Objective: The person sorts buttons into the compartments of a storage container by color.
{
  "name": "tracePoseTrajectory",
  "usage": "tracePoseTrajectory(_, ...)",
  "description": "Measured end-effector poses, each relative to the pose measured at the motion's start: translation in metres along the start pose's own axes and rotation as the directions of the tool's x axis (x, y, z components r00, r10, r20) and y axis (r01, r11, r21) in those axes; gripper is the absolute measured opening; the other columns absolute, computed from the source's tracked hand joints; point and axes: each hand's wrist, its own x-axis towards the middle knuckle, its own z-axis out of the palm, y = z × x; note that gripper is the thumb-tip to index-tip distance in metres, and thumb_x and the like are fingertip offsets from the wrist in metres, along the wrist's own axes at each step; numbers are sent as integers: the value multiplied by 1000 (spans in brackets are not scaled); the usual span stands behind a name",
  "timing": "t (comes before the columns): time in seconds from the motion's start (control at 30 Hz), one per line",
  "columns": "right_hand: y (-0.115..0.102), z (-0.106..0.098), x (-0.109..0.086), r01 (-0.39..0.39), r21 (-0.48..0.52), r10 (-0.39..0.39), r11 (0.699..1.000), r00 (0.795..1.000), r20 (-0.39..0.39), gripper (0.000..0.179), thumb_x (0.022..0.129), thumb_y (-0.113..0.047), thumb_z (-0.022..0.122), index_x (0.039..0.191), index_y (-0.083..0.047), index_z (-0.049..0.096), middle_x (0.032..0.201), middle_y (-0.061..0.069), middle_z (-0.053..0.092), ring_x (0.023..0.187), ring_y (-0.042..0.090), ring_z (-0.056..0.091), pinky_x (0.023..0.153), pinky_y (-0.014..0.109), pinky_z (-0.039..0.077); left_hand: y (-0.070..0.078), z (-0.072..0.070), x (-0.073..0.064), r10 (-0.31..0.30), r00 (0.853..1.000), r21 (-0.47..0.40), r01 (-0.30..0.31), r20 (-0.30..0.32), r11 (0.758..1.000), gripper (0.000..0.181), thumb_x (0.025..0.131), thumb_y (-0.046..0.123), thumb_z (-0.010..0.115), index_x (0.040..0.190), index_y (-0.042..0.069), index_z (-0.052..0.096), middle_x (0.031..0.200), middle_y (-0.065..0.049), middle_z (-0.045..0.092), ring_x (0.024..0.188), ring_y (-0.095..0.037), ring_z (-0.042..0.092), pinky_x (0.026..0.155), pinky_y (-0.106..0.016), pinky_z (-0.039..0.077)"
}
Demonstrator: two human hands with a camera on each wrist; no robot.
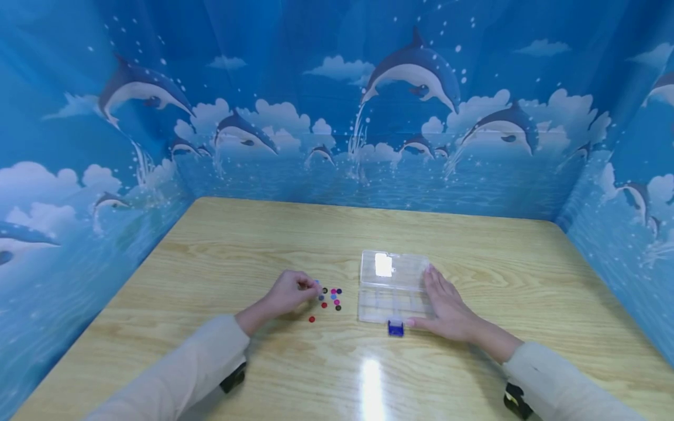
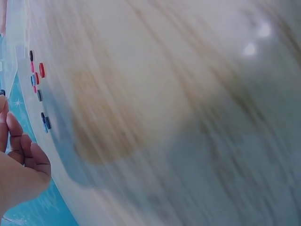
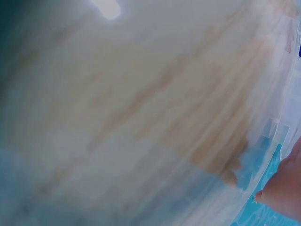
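Note:
Small round buttons, among them a red button (image 1: 312,319) and a pink button (image 1: 337,302), lie scattered on the table left of centre. Just left of them is my left hand (image 1: 286,291), thumb and fingertips together; in the left wrist view it pinches a small dark button (image 2: 2,92). A clear plastic compartment box (image 1: 380,304) lies with its lid (image 1: 405,269) folded back. My right hand (image 1: 447,307) rests along the box's right side with straight fingers, the thumb near the front edge. The right wrist view shows only part of that hand.
A dark blue plastic piece (image 1: 396,328) sits at the box's front edge, close to the right thumb. The wooden table (image 1: 263,234) is bordered by a blue dolphin-print curtain (image 1: 295,70) at the back and sides.

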Motion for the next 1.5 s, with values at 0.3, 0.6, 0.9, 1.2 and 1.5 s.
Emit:
tracePoseTrajectory(0.3,0,-1,0,11,-23,-11,1000,1000,-9,108,80,-58,59,143,12,6,151,30,-1,139,46,4,110,61,9,5,8,4,-52,998,-5,52,-21,999,6,81,9,67,83,5,70,82,-4,68,75,-10,55,70,-22,47)
tracePoseTrajectory(0.6,0,0,-1,14,-36,-14,999,1000,1,107,80,-57,59,143,12,6,151,30,0,139,45,5,110,61,9,12,17,8,-16,1000,-1,16,-25,1000,6,80,9,68,81,4,71,86,-6,70,74,-9,55,66,-20,45)
tracePoseTrajectory(0.9,-1,0,0,11,-63,-12,998,1000,-10,106,80,-58,58,143,11,7,151,29,3,139,45,7,110,61,9,16,26,11,-43,999,-24,43,4,999,5,80,9,68,81,5,71,86,-4,68,64,-8,50,52,-16,40)
tracePoseTrajectory(1.2,-3,-1,-1,-7,-103,3,995,999,-35,108,79,-61,58,144,9,8,152,28,6,139,45,8,109,63,6,19,29,12,-1,1000,-26,2,31,1000,7,81,9,67,83,4,70,85,-6,69,62,-7,49,53,-16,39)
tracePoseTrajectory(1.5,-3,-1,-1,-19,-115,15,993,999,-32,108,79,-61,57,143,11,10,151,29,6,139,46,8,109,62,6,26,31,13,8,1000,-30,-7,29,1000,6,81,9,67,82,4,70,87,-7,70,66,-9,48,57,-17,39)
